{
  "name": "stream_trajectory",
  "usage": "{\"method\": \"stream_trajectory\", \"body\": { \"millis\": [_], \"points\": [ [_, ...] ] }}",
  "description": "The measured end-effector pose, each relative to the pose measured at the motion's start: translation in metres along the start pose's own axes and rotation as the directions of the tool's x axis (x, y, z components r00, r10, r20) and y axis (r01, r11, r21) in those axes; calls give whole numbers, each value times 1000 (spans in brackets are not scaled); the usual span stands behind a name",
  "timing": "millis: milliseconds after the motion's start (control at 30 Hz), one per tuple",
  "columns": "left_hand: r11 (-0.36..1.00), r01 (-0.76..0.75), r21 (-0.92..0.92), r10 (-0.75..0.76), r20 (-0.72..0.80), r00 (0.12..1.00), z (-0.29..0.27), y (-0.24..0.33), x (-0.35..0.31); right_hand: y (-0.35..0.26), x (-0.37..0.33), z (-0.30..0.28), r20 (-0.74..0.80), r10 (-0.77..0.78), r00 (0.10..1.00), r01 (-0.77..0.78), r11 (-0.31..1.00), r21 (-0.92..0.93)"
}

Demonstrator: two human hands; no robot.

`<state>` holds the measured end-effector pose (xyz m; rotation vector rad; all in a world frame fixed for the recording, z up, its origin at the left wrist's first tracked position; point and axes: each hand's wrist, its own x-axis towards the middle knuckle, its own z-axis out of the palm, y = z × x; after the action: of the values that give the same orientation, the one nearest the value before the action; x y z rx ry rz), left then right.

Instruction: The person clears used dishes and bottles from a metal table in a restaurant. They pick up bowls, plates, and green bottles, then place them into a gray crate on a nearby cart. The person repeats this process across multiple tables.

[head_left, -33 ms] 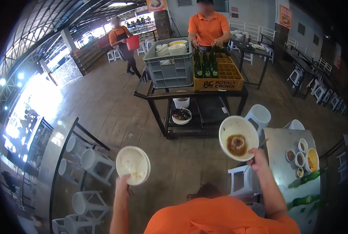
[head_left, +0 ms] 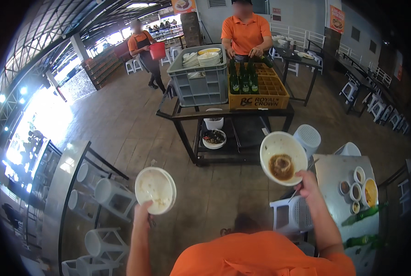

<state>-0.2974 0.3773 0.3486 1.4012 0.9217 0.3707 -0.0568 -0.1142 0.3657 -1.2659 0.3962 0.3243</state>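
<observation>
My left hand (head_left: 143,212) grips a white bowl (head_left: 157,184) by its near rim. Its doubled rim suggests two bowls nested together, with a few food scraps inside. A metal utensil handle (head_left: 152,222) juts out beside those fingers. On the other side, my right hand (head_left: 307,182) pinches the rim of a white soup bowl (head_left: 272,148), thumb over the edge. Brown broth (head_left: 279,171) and a pale lump lie in the bottom of this tilted bowl. Thin metal utensils (head_left: 292,196) show near my right fingers; how they are held is unclear. Both bowls are in mid-air.
Ahead stands a black metal cart (head_left: 191,116) with a grey crate (head_left: 198,83) of plates, a yellow bottle crate (head_left: 259,100) and a scrap bucket (head_left: 214,139). A co-worker (head_left: 247,32) handles green bottles behind it. Right, a steel table (head_left: 329,177) bears bowls and bottles. Stools (head_left: 108,191) stand left.
Both bowls have shifted slightly upward in the picture, the left one also a little to the left. My grip on each is the same.
</observation>
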Motion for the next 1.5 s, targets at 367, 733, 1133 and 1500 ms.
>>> {"method": "stream_trajectory", "body": {
  "millis": [367,733,1133,1500],
  "points": [
    [968,-245,45,239,108,965,172,266,270,-274,354,261,265,-145,953,137,989,51],
    [786,-500,362,328,441,835,268,450,529,-381,693,592,122,-226,966,238,967,-94],
    [-7,-961,277,-262,927,270,452,491,700,-369,747,619,44,-313,949,189,450,-873],
    [-155,-974,165,-193,962,193,452,479,713,-392,636,571,419,-99,903,300,843,-447]
  ]
}}
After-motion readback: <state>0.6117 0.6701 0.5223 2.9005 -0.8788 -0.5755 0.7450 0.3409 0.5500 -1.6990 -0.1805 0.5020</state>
